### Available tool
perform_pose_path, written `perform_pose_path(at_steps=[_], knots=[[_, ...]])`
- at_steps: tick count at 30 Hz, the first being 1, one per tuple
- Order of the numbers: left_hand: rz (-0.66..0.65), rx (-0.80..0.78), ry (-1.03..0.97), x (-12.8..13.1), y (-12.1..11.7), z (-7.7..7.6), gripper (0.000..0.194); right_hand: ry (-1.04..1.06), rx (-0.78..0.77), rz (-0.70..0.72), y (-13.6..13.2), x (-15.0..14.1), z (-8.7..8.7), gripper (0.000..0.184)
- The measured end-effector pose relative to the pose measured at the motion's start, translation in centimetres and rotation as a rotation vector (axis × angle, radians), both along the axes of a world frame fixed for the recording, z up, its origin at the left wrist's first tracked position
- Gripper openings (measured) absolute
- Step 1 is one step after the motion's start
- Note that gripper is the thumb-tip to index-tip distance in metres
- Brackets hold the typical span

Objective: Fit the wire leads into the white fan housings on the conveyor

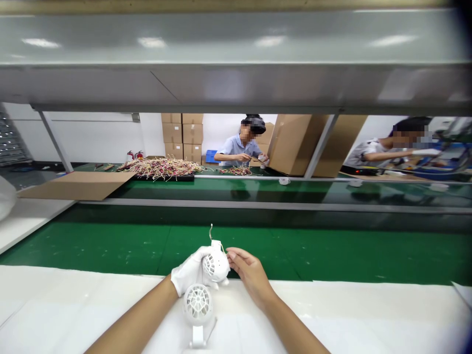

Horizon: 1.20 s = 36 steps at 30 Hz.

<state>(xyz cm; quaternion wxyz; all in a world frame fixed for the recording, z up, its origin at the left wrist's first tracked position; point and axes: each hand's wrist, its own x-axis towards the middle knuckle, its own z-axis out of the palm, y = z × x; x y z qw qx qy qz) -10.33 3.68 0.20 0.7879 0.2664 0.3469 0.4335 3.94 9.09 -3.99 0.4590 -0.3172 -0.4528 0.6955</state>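
My left hand (pixel 190 271), in a white glove, is wrapped round a small white fan head (pixel 220 266) with a round grille on its left side. The fan head is held up over the near edge of the green belt. A short thin wire with a small end (pixel 211 231) sticks up from its top. Another pale wire (pixel 222 247) runs down its right side to the fingertips of my bare right hand (pixel 246 269), which pinch it close to the housing. Below my left hand, a second white fan (pixel 198 304) stands on the white work surface, grille upward.
A green conveyor belt (pixel 110 241) crosses in front of me, with a grey rail behind. Beyond lie a heap of coloured wires (pixel 165 167), a cardboard sheet (pixel 79 185) and large cartons (pixel 295 142). Two people work across the belt. A metal shelf (pixel 236 88) hangs overhead.
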Motion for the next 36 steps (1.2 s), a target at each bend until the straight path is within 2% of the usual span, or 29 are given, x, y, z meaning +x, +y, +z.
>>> perform_pose_path(at_steps=[4, 7, 11, 15, 21, 24, 27, 30, 36], knots=[[-0.024, 0.028, 0.051, 0.2, 0.1, -0.2, 0.050, 0.000, 0.051, 0.008, -0.1, -0.1, 0.0, 0.028], [-0.028, 0.054, 0.047, 0.0, 0.4, -1.2, 0.047, 0.003, 0.059, 0.082, -0.5, 0.1, 0.5, 0.026], [0.049, 0.108, 0.016, 0.1, 0.7, -2.6, 0.043, 0.073, 0.008, 0.192, -0.8, 0.4, 1.3, 0.025], [0.108, 0.141, 0.070, 0.6, 0.6, -2.6, 0.043, 0.140, -0.030, 0.235, -0.7, 0.5, 1.3, 0.023], [0.073, 0.258, 0.228, 0.2, 0.1, -2.6, 0.040, 0.000, 0.019, 0.129, -0.9, 0.0, 0.6, 0.026], [0.066, 0.265, 0.245, 0.0, 0.1, -2.9, 0.038, -0.071, 0.098, 0.063, -1.0, -0.1, 0.2, 0.027], [0.067, 0.265, 0.250, 0.0, 0.3, -3.2, 0.038, -0.073, 0.113, 0.033, -0.9, -0.1, 0.0, 0.027], [0.076, 0.265, 0.247, 0.1, 0.4, -3.4, 0.039, 0.019, 0.061, -0.005, -0.5, 0.0, 0.1, 0.027], [0.100, 0.271, 0.214, 0.4, 0.5, -3.3, 0.041, 0.377, -0.142, -0.009, 0.2, 1.1, 1.0, 0.021]])
